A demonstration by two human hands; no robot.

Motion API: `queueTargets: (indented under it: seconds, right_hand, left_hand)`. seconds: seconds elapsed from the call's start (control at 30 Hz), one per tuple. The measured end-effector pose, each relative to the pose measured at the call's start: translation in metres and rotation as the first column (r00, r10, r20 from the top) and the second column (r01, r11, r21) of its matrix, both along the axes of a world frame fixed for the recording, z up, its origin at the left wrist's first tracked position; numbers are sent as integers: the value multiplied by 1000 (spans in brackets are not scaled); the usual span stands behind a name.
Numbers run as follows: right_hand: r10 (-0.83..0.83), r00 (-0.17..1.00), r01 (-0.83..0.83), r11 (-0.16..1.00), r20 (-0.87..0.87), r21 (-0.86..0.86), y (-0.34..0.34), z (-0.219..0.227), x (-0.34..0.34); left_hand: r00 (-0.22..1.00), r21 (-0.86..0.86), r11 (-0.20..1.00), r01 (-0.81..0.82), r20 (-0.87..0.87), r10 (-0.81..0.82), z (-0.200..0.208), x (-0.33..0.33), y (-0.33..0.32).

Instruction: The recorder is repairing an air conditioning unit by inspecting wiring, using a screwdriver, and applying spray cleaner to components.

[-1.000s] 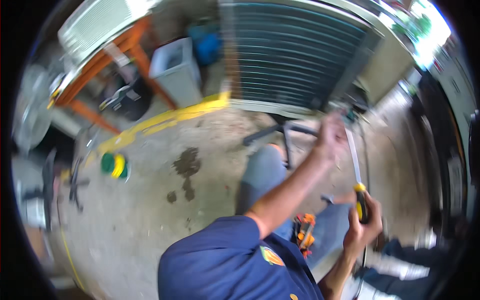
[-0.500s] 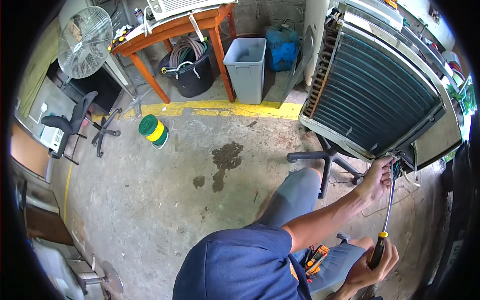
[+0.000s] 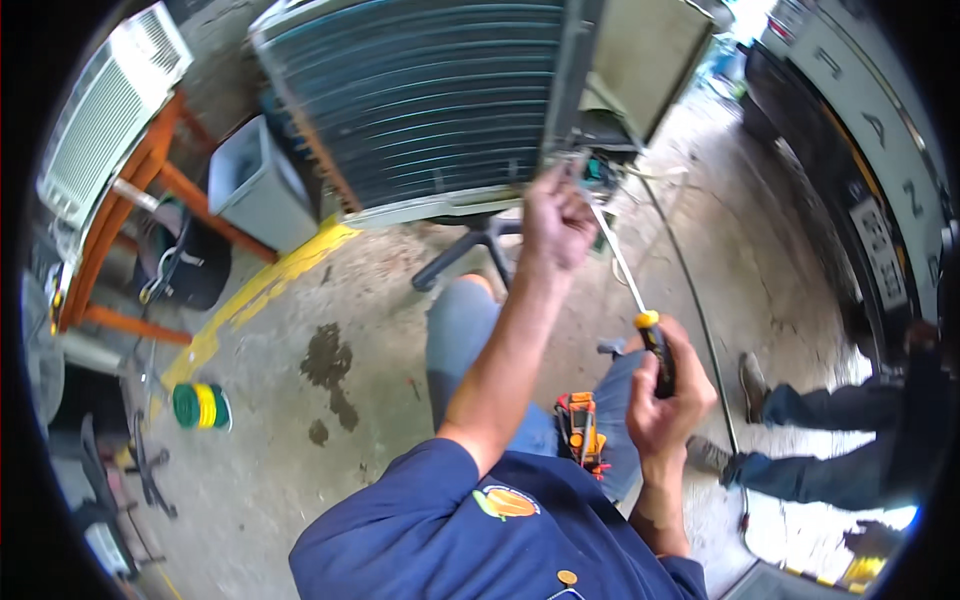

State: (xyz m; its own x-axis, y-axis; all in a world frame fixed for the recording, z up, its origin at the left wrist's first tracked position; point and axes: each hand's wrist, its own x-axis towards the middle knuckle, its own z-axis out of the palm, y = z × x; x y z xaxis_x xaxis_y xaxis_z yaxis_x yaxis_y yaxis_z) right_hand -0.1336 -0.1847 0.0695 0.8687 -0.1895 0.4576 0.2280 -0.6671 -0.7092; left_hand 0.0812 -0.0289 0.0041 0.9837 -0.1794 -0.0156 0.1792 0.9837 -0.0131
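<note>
A long screwdriver point(image 3: 655, 350) with a black and yellow handle is gripped in my right hand point(image 3: 678, 395). Its shaft slants up and left toward my left hand point(image 3: 560, 220). The fingers of that hand are closed at the lower right corner of an air conditioner's finned coil point(image 3: 420, 100); what they pinch is blurred and partly hidden. Beside them, dark and green parts point(image 3: 598, 172) show with some loose wire. An orange multimeter point(image 3: 580, 430) with red leads rests on my lap.
The unit stands on a wheeled chair base point(image 3: 490, 245). A cable point(image 3: 690, 285) runs along the floor to my right. Beyond it are a co-worker's legs point(image 3: 820, 470) and a parked vehicle point(image 3: 870, 130). Left are a grey bin point(image 3: 270, 200), a wooden table point(image 3: 150, 160) and a green-yellow spool point(image 3: 200, 406).
My view has swung to the right, bringing the vehicle and the co-worker's legs into sight. Both hands keep their holds, the left at the unit's corner, the right on the screwdriver.
</note>
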Motion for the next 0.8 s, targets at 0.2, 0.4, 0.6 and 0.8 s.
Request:
queueTargets:
  seconds: [0.2,0.4,0.6,0.8]
  right_hand:
    - [48,983,-19,986,174,-164,-9,-9,-6]
    - [-8,995,18,994,101,-105,-27,-22,-29]
    - [35,997,-28,995,-72,100,-54,-41,-43]
    - [27,999,-29,998,38,61,-55,-2,-43]
  left_hand:
    - [999,76,997,-31,-9,32,7,-10,-19]
    - [997,221,975,-15,-67,30,-10,-46,-27]
    - [982,510,858,65,-184,35,-89,-78,-23]
    - [892,568,819,80,-407,195,-125,-80,-2]
